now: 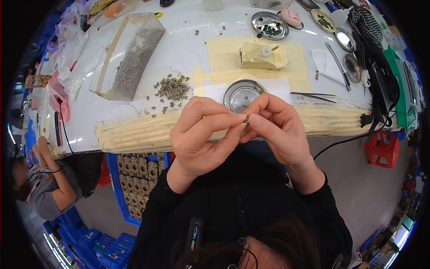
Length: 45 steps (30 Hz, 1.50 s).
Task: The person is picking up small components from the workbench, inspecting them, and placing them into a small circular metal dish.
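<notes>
Small part (pixel 246 120): pinched between the fingertips of both hands at the middle of the frame, just below the lower rim of a round metal dish; mostly hidden by the fingers, so its shape cannot be told.
Left hand (pixel 204 136): just left of centre, thumb and index finger drawn narrow on the small part, the other fingers curled.
Right hand (pixel 280 130): just right of centre, thumb and forefinger closed to a pinch at the same part, the other fingers bent.
Round metal dish (pixel 237 92): at upper centre, behind the fingertips, with a few tiny pieces in it.
Loose heap (pixel 174 87): small greyish pieces on the white table (pixel 188 54), left of the dish, some strayed toward the taped edge (pixel 134 135).
Clear box (pixel 109 58): upper left, tilted in the view, with a mass of tiny grey pieces along its right side.
Taped block (pixel 251 58): upper centre, above the dish, a white nozzle-like piece (pixel 267 52) on it.
Tweezers (pixel 313 95): dark and slim, right of the dish.
Second dish (pixel 256 20): top, right of centre, holding dark green bits.
Blue crate (pixel 117 193): lower left, filled with rows of tan blocks.
Red stool (pixel 381 149): right side of the frame.
Co-worker (pixel 49 193): a person in a grey top, lower left.
</notes>
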Tool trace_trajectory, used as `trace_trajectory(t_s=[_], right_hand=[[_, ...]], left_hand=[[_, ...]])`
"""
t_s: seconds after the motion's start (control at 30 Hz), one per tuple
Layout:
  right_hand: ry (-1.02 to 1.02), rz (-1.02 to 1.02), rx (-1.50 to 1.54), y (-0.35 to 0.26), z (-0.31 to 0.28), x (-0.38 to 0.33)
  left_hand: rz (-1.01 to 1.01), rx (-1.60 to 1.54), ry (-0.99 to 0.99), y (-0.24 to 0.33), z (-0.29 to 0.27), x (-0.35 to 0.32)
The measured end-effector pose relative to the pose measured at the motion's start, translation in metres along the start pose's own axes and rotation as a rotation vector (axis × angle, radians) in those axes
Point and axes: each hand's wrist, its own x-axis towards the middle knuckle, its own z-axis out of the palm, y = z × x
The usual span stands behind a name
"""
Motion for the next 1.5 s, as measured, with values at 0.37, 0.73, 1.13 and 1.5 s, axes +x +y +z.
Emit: trace_trajectory(t_s=[0.37,0.73,1.13,1.5], right_hand=[[0.016,-0.088,-0.052,0.008,0.000,-0.003],[0.042,-0.122,-0.132,0.005,-0.001,-0.008],[0.184,-0.386,-0.394,0.018,-0.001,-0.005],[0.190,-1.084,-1.251,0.019,-0.007,0.009]], left_hand=[[0.014,-0.001,0.017,-0.002,0.006,-0.006],[-0.034,-0.010,-0.023,0.002,0.009,-0.002],[-0.022,0.068,0.024,0.001,0.016,-0.006],[-0.003,0.294,-0.077,0.014,0.006,-0.003]])
